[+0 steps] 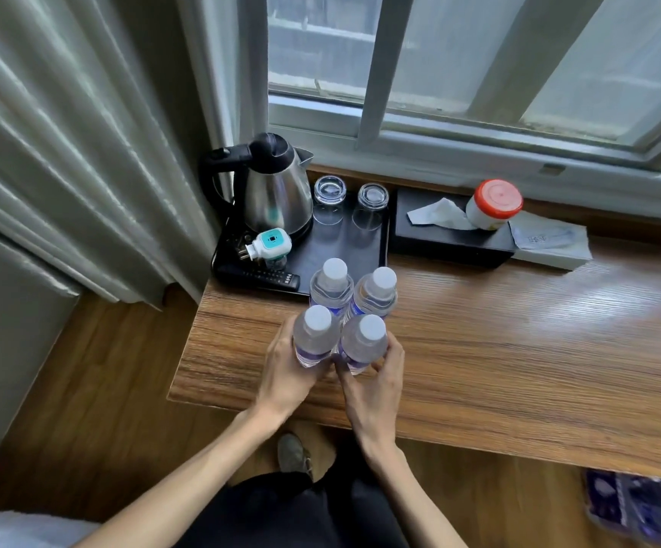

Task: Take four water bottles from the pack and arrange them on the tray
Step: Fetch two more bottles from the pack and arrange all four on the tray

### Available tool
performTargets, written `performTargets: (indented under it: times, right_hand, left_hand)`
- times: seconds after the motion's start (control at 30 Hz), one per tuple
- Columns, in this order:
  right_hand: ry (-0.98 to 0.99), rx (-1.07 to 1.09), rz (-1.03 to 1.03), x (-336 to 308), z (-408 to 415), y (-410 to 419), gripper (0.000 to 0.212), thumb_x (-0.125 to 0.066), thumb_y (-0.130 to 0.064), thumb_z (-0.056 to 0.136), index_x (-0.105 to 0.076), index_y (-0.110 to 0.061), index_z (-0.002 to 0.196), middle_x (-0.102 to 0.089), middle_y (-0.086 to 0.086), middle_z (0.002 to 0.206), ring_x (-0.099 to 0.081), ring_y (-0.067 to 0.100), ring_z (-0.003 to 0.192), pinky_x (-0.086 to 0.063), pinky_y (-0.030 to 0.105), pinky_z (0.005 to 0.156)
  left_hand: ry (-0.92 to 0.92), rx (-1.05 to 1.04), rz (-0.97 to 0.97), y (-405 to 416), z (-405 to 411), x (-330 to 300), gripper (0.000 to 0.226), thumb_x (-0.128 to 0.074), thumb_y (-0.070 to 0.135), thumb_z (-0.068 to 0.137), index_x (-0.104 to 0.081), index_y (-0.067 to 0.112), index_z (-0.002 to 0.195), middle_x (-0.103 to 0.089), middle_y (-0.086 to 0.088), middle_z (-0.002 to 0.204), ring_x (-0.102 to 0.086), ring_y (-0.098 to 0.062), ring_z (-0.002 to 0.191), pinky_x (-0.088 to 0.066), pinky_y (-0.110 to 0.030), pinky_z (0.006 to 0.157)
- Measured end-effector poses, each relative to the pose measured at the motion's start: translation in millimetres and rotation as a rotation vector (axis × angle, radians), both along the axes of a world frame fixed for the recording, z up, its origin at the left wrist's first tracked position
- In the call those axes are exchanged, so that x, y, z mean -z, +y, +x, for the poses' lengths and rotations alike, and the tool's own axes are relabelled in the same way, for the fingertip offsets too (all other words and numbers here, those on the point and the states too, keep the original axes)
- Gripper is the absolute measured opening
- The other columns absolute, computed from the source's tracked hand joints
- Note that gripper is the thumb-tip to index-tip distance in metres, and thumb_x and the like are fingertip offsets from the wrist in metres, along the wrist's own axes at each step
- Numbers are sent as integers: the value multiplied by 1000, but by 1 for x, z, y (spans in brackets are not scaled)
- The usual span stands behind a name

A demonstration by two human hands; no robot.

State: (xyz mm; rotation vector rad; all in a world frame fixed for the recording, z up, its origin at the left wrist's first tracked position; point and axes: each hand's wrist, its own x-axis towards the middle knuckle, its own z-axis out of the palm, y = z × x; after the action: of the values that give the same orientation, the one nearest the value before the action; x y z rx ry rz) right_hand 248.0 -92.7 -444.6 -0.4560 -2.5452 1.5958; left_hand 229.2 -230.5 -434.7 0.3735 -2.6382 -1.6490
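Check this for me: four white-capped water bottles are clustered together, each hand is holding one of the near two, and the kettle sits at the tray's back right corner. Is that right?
One thing is off. The head view shows the kettle at the back left corner of the tray, not the back right. The rest holds: four white-capped bottles clustered together, the left hand on the near left bottle and the right hand on the near right bottle.

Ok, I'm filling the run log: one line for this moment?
hands: left hand, right hand each grip a front water bottle | four clustered on desk | tray: not yet
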Motion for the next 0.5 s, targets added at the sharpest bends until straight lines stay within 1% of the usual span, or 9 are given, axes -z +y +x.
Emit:
performTargets:
  times: [0.03, 0.07, 0.17, 0.2, 0.23, 0.3, 0.4, 0.43, 0.5]
  right_hand:
    - [-9, -1, 3, 2, -1, 0, 75, -87, -29, 74, -44, -27, 135, -55, -9, 130, -59, 14, 115, -53, 41, 95]
    - [-14, -6, 7, 3, -2, 2, 75, -87, -33, 73, -44, -31, 135, -58, -10, 130, -62, 15, 114, -54, 43, 94]
    - [-17, -40, -6, -1, 2, 8, 69, -86, -35, 72, -48, -33, 130, -66, -12, 123, -66, 11, 109, -57, 40, 88]
    - [-17, -44, -17, -2, 6, 11, 67, -87, -33, 72, -51, -32, 128, -68, -13, 119, -67, 10, 106, -57, 39, 86]
    - [-20, -40, -32, -3, 12, 15, 64, -88, -31, 71, -53, -32, 125, -69, -14, 115, -67, 8, 103, -57, 38, 84]
    - [-33, -27, -72, -10, 19, 27, 62, -90, -32, 69, -56, -35, 120, -72, -15, 107, -69, 8, 97, -58, 34, 81]
    - [-69, 11, -123, -20, 18, 54, 56, -94, -31, 63, -58, -42, 106, -73, -18, 93, -73, 7, 80, -55, 17, 72]
    - [-78, 33, -137, -26, 17, 63, 56, -95, -27, 62, -59, -41, 102, -74, -16, 90, -73, 6, 75, -55, 16, 70]
    - [-74, 64, -150, -40, 12, 79, 56, -96, -23, 59, -60, -36, 100, -75, -10, 86, -73, 6, 70, -56, 20, 71]
  left_hand:
    - [3, -14, -8, 1, 0, 3, 64, -90, 24, 63, -58, 19, 118, -71, 7, 109, -65, -10, 101, -51, -20, 79]
    - [9, -26, -13, 2, 0, 4, 63, -90, 24, 63, -59, 20, 117, -72, 8, 107, -66, -8, 98, -51, -21, 78]
    - [4, -50, -25, -1, 6, 0, 61, -91, 24, 62, -61, 20, 115, -72, 15, 96, -65, 6, 84, -47, -8, 68]
    - [2, -60, -21, -2, 10, -1, 58, -92, 23, 62, -62, 20, 112, -73, 16, 93, -65, 9, 81, -48, -9, 67]
    - [-3, -88, 2, -3, 13, -1, 55, -92, 22, 62, -64, 18, 109, -75, 14, 90, -66, 10, 80, -51, -14, 67]
    - [-31, -162, 80, -4, 20, -8, 51, -94, 22, 59, -70, 15, 103, -78, 7, 87, -72, 0, 81, -59, -26, 72]
    - [-36, -228, 124, -12, 26, -23, 53, -96, 27, 52, -74, 16, 98, -79, 8, 88, -76, -11, 84, -61, -32, 80]
    - [-27, -248, 113, -18, 28, -29, 51, -97, 22, 53, -73, 19, 97, -79, 10, 89, -75, -11, 85, -61, -32, 81]
    - [11, -280, 48, -35, 26, -44, 51, -96, 18, 54, -69, 25, 98, -77, 11, 90, -74, -8, 86, -60, -30, 80]
